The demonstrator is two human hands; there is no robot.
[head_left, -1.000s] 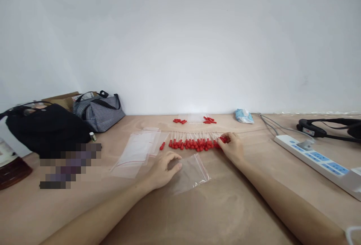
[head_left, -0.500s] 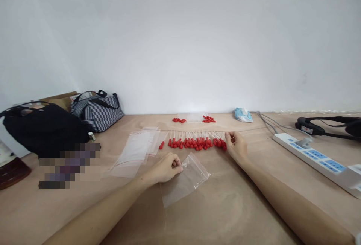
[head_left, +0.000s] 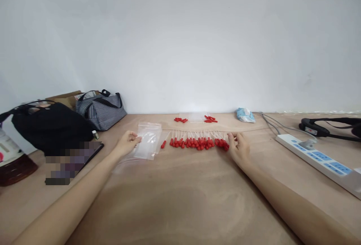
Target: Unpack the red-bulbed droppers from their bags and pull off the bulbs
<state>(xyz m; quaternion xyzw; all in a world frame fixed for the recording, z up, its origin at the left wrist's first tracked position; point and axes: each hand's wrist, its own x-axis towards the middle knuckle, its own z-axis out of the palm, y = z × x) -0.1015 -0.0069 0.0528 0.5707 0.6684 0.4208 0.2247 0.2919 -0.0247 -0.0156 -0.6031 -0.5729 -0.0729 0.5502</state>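
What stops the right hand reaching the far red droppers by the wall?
Likely nothing: the right hand sits at the near row's right end, and the far droppers lie just beyond, with bare table between.

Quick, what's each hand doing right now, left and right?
Left hand: closed on a clear zip bag.
Right hand: fingertips on the red-bulbed droppers; grip cannot be told.
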